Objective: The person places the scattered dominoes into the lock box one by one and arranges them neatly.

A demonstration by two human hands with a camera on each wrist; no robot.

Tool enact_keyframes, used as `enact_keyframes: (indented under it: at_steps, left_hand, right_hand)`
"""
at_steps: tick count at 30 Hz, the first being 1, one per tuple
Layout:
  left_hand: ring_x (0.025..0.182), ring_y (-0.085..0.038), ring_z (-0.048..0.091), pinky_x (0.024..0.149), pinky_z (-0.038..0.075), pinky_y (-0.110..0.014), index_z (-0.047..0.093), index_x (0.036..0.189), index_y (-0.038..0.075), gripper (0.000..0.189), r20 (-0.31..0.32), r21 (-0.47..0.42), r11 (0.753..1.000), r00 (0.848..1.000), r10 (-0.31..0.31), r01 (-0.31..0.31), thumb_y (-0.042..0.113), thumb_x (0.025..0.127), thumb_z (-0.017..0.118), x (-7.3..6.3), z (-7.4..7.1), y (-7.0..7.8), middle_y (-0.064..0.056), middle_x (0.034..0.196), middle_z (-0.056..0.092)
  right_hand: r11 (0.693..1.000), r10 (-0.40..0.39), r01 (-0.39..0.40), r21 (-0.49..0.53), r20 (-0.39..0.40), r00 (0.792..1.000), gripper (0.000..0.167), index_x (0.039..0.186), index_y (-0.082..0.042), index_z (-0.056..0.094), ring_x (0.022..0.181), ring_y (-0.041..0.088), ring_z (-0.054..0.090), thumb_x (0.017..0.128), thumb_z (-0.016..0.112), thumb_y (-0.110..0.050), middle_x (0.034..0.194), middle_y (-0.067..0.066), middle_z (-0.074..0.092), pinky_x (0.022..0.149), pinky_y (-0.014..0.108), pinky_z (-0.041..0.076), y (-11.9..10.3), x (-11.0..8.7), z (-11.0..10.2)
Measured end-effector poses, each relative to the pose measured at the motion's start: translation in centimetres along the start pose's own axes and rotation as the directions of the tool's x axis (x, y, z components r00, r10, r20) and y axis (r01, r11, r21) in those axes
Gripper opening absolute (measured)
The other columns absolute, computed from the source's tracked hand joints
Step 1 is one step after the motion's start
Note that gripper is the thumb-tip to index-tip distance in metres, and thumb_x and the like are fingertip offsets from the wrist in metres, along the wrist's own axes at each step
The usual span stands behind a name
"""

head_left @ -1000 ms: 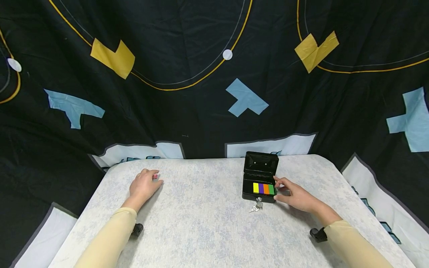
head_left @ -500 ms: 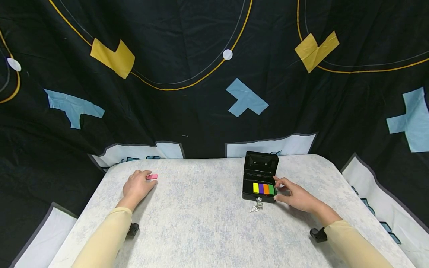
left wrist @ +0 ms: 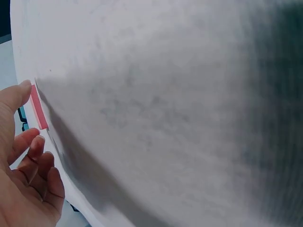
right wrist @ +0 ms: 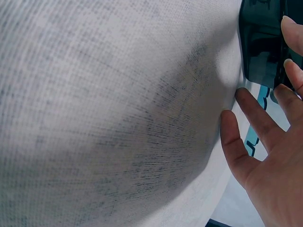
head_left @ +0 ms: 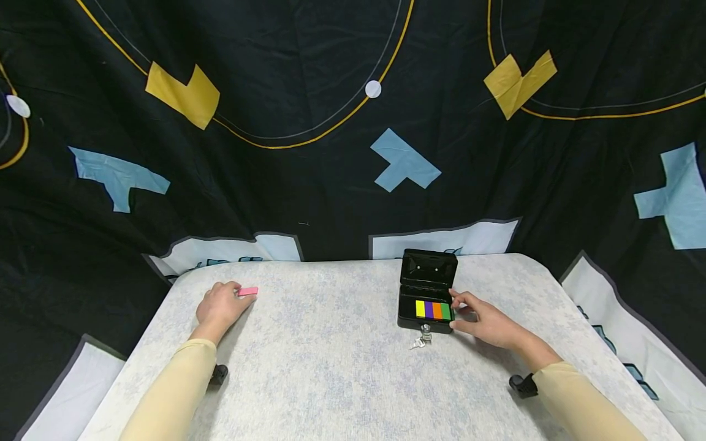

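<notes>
A small pink block (head_left: 248, 291) lies on the table at the left, also visible in the left wrist view as a pink bar (left wrist: 40, 108). My left hand (head_left: 217, 309) is beside it, the thumb and forefinger loosely spread near its two ends. At the right stands a black cash box (head_left: 407, 309), its lid (head_left: 429, 268) raised. Inside, yellow, purple, orange (head_left: 437, 310) and green blocks lie side by side. My right hand (head_left: 488, 321) rests its thumb and forefinger at the box's right side, the other fingers (right wrist: 258, 113) spread in the right wrist view.
Keys (head_left: 418, 343) hang from the lock at the box's front. A white, blue-flecked cloth covers the table (head_left: 320, 367). Behind it hangs a black curtain (head_left: 309, 190) with yellow and blue shapes. Black cameras (head_left: 523, 386) sit at both wrists.
My left hand has moved left and back a little, uncovering more of the pink block, which was mostly hidden behind the fingers before. The right hand and the box stay where they were.
</notes>
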State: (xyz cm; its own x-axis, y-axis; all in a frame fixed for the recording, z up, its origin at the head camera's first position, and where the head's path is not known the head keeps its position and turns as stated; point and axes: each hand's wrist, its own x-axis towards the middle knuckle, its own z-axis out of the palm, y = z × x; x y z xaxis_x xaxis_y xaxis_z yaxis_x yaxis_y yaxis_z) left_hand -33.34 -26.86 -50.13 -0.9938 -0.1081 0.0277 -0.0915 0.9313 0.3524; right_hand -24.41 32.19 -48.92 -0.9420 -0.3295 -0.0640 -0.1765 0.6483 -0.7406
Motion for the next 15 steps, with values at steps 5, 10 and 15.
enact_keyframes:
  at_steps: [5, 10, 15]
  left_hand:
    - [0.103, -0.047, 0.056, 0.078, 0.047, -0.058, 0.058, 0.129, -0.005, 0.064, 0.022, 0.009, 0.999, 0.999, -0.046, 0.046, 0.048, 0.094, 0.066, 0.3, 0.1, 0.3, -0.031, 0.114, 0.055]
    - [0.103, -0.046, 0.055, 0.079, 0.046, -0.058, 0.058, 0.127, -0.003, 0.063, 0.021, -0.014, 0.997, 0.997, -0.078, 0.079, 0.048, 0.093, 0.066, 0.6, 0.4, 0.4, -0.029, 0.112, 0.055]
    - [0.101, -0.045, 0.055, 0.078, 0.046, -0.057, 0.057, 0.126, -0.004, 0.060, 0.011, -0.023, 0.995, 0.995, -0.102, 0.102, 0.046, 0.093, 0.066, 1.1, 0.9, 0.4, -0.028, 0.110, 0.054]
  right_hand:
    - [1.000, -0.013, 0.013, 0.009, 0.003, 1.000, 0.035, 0.118, -0.008, 0.048, 0.131, 0.042, 0.051, 0.100, 0.069, -0.028, 0.165, 0.019, 0.027, 0.106, 0.060, 0.039, 0.1, 0.0, 0.0]
    - [1.000, -0.011, 0.010, 0.007, 0.003, 1.000, 0.034, 0.118, -0.008, 0.048, 0.132, 0.042, 0.050, 0.100, 0.069, -0.027, 0.165, 0.018, 0.027, 0.106, 0.060, 0.040, 0.2, 0.1, 0.0]
    - [1.000, -0.005, 0.005, 0.007, 0.003, 1.000, 0.035, 0.118, -0.008, 0.048, 0.132, 0.042, 0.051, 0.100, 0.070, -0.028, 0.165, 0.018, 0.027, 0.107, 0.061, 0.039, 0.2, 0.1, 0.0]
